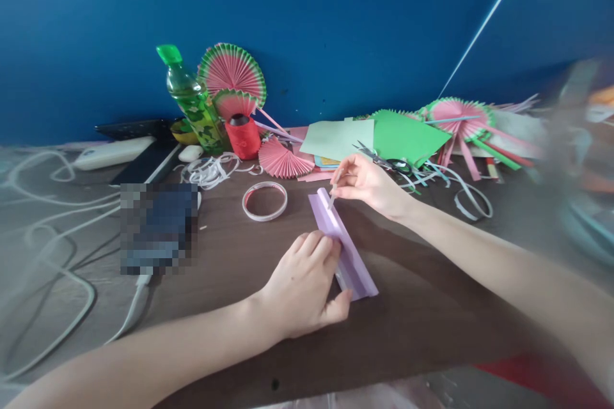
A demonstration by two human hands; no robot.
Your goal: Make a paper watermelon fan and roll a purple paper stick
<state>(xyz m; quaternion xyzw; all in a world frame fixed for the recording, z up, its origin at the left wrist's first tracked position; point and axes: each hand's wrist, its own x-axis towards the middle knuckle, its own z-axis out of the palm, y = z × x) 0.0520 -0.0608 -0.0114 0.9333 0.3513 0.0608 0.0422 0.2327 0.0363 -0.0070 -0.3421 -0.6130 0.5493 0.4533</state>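
A sheet of purple paper [357,268], partly rolled or folded along its length, lies slantwise on the table. My left hand [304,281] presses on its middle, fingers curled together and the thumb apart near its lower edge. Above the paper's far end, my right hand [362,185] pinches a thin, pale strip of tape [331,202] between thumb and fingertips. The strip's lower end reaches the purple paper. A roll of white tape [265,217] lies flat to the left of the paper.
Behind stand a green bottle [194,102], a red can-like container [244,137] and pink folded paper fans [233,73]. Scissors [378,156] rest by green paper [407,137]. Curled paper strips [208,169] lie at the back. A blurred-out device [158,227] and white cables [91,294] occupy the left.
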